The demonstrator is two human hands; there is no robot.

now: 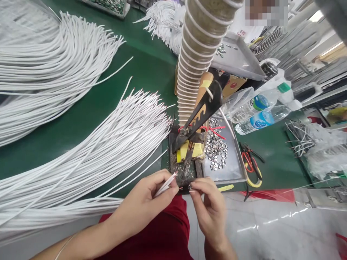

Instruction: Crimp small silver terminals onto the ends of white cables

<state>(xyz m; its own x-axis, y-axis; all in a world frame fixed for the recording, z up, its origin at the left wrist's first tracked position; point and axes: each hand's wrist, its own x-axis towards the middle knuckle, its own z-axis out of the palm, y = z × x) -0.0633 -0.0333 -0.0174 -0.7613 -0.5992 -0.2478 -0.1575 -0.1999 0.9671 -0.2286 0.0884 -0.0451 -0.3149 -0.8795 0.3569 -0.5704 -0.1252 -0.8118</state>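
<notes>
My left hand [155, 193] is closed round a few white wires [166, 185], their stripped ends pointing up and to the right. Close beside it, my right hand [208, 202] pinches a small metal part [190, 187] between thumb and fingers, near the wire ends. Just beyond both hands stands a soldering fixture-like stand [187, 159] with a dark metal bar and yellow tape. A metal tray [230, 173] right of it holds a heap of small metal clips [215, 150]. On the left lies a large bundle of white wires [116, 141] with bared tips.
A ribbed hose [200, 47] rises over the stand. Another wire bundle [54, 65] fills the far left. Two plastic bottles [267, 117], pliers [253, 159] and a yellow tape roll [256, 180] lie right. A person in white [248, 32] is across the table.
</notes>
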